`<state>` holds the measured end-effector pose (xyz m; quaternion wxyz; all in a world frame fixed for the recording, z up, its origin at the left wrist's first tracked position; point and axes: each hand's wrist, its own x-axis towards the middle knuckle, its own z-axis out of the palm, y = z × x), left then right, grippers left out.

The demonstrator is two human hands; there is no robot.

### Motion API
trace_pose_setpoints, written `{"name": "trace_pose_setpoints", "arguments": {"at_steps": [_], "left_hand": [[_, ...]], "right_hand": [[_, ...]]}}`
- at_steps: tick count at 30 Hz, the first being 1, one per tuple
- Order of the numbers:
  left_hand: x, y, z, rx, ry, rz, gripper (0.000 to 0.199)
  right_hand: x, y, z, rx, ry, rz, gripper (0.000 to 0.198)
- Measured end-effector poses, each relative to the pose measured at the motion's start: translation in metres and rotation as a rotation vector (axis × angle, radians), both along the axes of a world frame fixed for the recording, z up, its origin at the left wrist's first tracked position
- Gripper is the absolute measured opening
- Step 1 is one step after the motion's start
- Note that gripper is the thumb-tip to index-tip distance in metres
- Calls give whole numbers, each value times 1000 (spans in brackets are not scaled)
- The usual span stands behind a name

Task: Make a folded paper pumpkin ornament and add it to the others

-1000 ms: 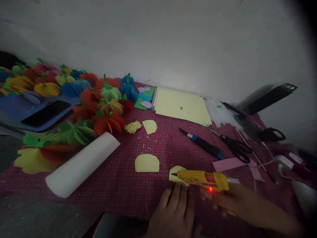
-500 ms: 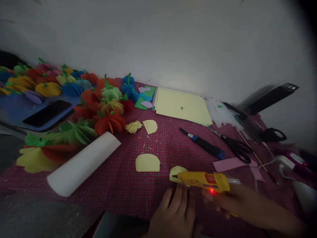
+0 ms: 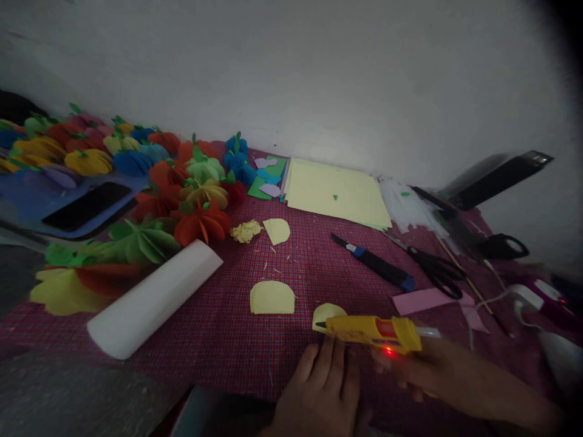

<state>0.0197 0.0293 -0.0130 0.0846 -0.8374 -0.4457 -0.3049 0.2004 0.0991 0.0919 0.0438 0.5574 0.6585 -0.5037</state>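
Observation:
My right hand [image 3: 410, 367] is closed around a yellow hot glue gun [image 3: 378, 329], whose red light is lit. The gun points left, its dark nozzle over a rounded pale-yellow paper piece [image 3: 321, 314] that it partly covers. My left hand [image 3: 321, 388] lies with fingers stretched forward, fingertips at the near edge of that piece, partly hidden by the gun; whether they press on it I cannot tell. To the left rests a small stack of half-round yellow paper pieces [image 3: 272, 297]. Farther back are more cut yellow pieces [image 3: 277, 230] beside a heap of yellow paper scraps [image 3: 246, 231].
Colourful paper pumpkins [image 3: 203, 223] crowd the left, near a white paper roll [image 3: 155, 300] and a phone [image 3: 87, 206]. Yellow sheets [image 3: 337, 191] lie by the wall. To the right are a utility knife [image 3: 380, 267], black scissors [image 3: 435, 270], pink paper strips [image 3: 423, 300] and a white cable [image 3: 489, 300].
Almost nothing differs. The view has shifted very slightly, while both hands and the glue gun keep their places over the paper piece.

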Motion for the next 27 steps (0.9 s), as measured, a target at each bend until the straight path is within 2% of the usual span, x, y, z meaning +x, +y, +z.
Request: {"name": "trace_pose_setpoints", "arguments": {"at_steps": [15,27], "left_hand": [[0,-1,0,-12,-21,-4,46],[2,0,-2,14,-39,8,44]], "right_hand": [[0,-1,-2,-11,-1,0,21],[1,1,-3,-6,0,26,27]]}}
